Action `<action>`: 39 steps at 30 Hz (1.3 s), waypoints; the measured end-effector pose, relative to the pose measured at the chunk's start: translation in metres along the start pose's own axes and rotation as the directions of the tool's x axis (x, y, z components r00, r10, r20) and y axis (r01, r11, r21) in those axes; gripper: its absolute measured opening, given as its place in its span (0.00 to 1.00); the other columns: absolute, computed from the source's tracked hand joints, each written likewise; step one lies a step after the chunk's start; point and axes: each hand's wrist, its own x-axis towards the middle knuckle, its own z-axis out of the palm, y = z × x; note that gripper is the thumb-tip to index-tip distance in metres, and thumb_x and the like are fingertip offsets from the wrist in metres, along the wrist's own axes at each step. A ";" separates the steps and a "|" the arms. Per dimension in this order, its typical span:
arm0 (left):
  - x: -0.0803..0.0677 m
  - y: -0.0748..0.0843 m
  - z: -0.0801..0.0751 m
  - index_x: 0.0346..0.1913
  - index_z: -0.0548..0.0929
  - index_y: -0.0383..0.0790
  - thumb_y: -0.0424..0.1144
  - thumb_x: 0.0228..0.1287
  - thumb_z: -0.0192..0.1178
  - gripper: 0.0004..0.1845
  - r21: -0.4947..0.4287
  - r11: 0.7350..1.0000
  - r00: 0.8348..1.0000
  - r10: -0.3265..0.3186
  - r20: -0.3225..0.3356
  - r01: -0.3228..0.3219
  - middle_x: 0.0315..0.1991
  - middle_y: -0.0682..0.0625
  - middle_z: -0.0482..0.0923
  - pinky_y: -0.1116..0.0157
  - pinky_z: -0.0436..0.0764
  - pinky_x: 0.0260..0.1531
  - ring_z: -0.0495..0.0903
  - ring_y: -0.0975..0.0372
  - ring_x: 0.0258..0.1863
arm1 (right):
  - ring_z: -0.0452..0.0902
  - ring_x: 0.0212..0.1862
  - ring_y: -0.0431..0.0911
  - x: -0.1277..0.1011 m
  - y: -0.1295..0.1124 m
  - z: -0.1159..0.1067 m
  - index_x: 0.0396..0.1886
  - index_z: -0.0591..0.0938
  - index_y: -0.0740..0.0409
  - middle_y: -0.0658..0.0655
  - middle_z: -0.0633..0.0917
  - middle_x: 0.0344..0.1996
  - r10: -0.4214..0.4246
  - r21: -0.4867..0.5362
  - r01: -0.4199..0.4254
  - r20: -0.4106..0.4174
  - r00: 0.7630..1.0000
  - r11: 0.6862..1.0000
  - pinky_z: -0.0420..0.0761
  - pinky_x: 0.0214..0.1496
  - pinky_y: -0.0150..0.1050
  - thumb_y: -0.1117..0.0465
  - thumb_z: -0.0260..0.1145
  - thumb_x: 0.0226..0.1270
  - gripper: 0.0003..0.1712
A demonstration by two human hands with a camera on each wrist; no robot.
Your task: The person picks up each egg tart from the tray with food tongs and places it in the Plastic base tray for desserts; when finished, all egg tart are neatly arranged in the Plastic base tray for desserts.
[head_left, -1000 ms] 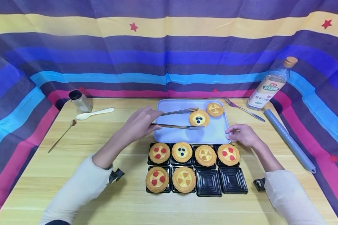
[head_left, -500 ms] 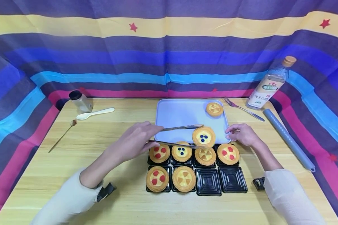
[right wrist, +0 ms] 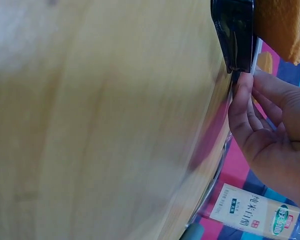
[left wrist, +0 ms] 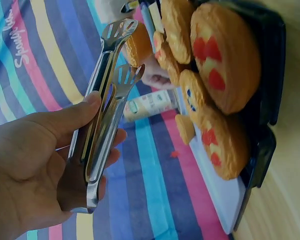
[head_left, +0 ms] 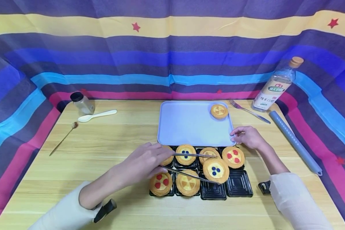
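At table centre: left hand [head_left: 142, 164] grips metal tongs [head_left: 189, 166], arms clamped on blueberry tart [head_left: 216, 170], held just above an empty black mould [head_left: 212, 190] in the near row. Right hand [head_left: 248, 136], fingers loosely bent, touches near right corner of pale tray [head_left: 189, 127]. One yellow tart [head_left: 219, 111] on tray. Beyond: fork [head_left: 248, 111], bottle [head_left: 276, 86].

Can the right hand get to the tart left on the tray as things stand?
Probably yes. The right hand rests at the tray's near right corner, holding nothing. The lone tart sits in the far right corner, with bare tray between.
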 end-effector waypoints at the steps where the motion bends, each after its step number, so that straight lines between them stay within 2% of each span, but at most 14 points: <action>1: 0.000 0.002 0.002 0.55 0.79 0.41 0.46 0.53 0.69 0.26 -0.003 1.000 1.000 0.004 0.009 -0.004 0.48 0.52 0.83 0.65 0.80 0.40 0.80 0.62 0.46 | 0.78 0.27 0.43 0.000 0.000 0.000 0.44 0.81 0.67 0.58 0.79 0.31 0.001 0.001 -0.001 0.000 1.000 1.000 0.74 0.25 0.32 0.63 0.68 0.60 0.15; 5: -0.002 0.007 0.007 0.57 0.78 0.42 0.47 0.52 0.69 0.28 -0.007 1.000 0.999 0.009 0.053 -0.009 0.48 0.52 0.83 0.59 0.82 0.47 0.80 0.61 0.48 | 0.78 0.27 0.43 0.000 0.000 0.000 0.44 0.82 0.67 0.57 0.79 0.31 0.011 0.005 -0.011 0.001 1.000 1.000 0.75 0.25 0.32 0.62 0.68 0.60 0.15; 9: -0.002 0.011 0.011 0.58 0.78 0.41 0.48 0.53 0.68 0.29 -0.003 1.000 0.993 0.004 0.116 -0.004 0.52 0.50 0.82 0.50 0.78 0.54 0.79 0.57 0.53 | 0.78 0.27 0.43 0.001 0.000 0.000 0.45 0.81 0.67 0.58 0.79 0.31 0.015 0.008 -0.015 0.004 1.000 1.000 0.75 0.25 0.32 0.62 0.68 0.59 0.16; 16: -0.003 0.014 0.018 0.58 0.78 0.41 0.49 0.55 0.66 0.28 0.004 1.000 0.987 0.029 0.161 -0.030 0.51 0.52 0.82 0.52 0.79 0.54 0.79 0.61 0.49 | 0.77 0.27 0.43 0.001 0.000 -0.001 0.45 0.81 0.67 0.58 0.79 0.31 0.014 0.003 -0.014 0.010 1.000 1.000 0.74 0.25 0.32 0.62 0.68 0.60 0.16; 18: -0.003 0.015 0.018 0.58 0.77 0.41 0.49 0.55 0.66 0.28 0.008 1.000 0.985 0.026 0.168 -0.028 0.52 0.51 0.82 0.49 0.78 0.55 0.79 0.60 0.51 | 0.77 0.27 0.43 0.001 0.001 -0.001 0.45 0.81 0.67 0.57 0.79 0.30 0.012 -0.003 -0.012 0.009 1.000 1.000 0.74 0.24 0.32 0.62 0.68 0.60 0.16; 25: -0.002 0.016 0.020 0.57 0.78 0.42 0.49 0.55 0.66 0.27 0.026 0.999 0.980 0.020 0.200 -0.025 0.49 0.53 0.83 0.53 0.78 0.54 0.79 0.62 0.49 | 0.78 0.27 0.43 0.002 0.002 -0.001 0.44 0.81 0.66 0.57 0.79 0.30 0.002 -0.012 -0.002 0.006 1.000 1.000 0.73 0.24 0.31 0.63 0.67 0.60 0.15; 27: -0.002 0.016 0.021 0.57 0.78 0.42 0.49 0.56 0.65 0.27 0.032 0.999 0.977 0.015 0.212 -0.023 0.49 0.52 0.82 0.52 0.77 0.55 0.79 0.62 0.50 | 0.78 0.27 0.42 0.002 0.002 0.000 0.44 0.82 0.66 0.57 0.79 0.30 0.005 -0.012 -0.005 0.005 1.000 1.000 0.73 0.24 0.31 0.62 0.67 0.60 0.15; 36: 0.000 0.016 0.022 0.54 0.79 0.43 0.49 0.55 0.66 0.25 0.077 0.996 0.982 0.019 0.189 -0.034 0.45 0.55 0.83 0.61 0.80 0.46 0.79 0.64 0.43 | 0.78 0.27 0.43 0.002 0.001 -0.001 0.44 0.82 0.66 0.57 0.79 0.30 0.000 -0.017 0.000 0.003 1.000 1.000 0.74 0.24 0.31 0.62 0.68 0.60 0.15; 39: 0.001 0.016 0.022 0.54 0.80 0.42 0.49 0.54 0.67 0.25 0.080 0.997 0.983 0.008 0.181 -0.023 0.45 0.54 0.84 0.60 0.80 0.48 0.78 0.63 0.42 | 0.78 0.27 0.43 0.001 0.001 0.000 0.44 0.82 0.66 0.57 0.79 0.30 0.007 -0.010 -0.007 0.006 1.000 1.000 0.74 0.25 0.32 0.63 0.67 0.60 0.15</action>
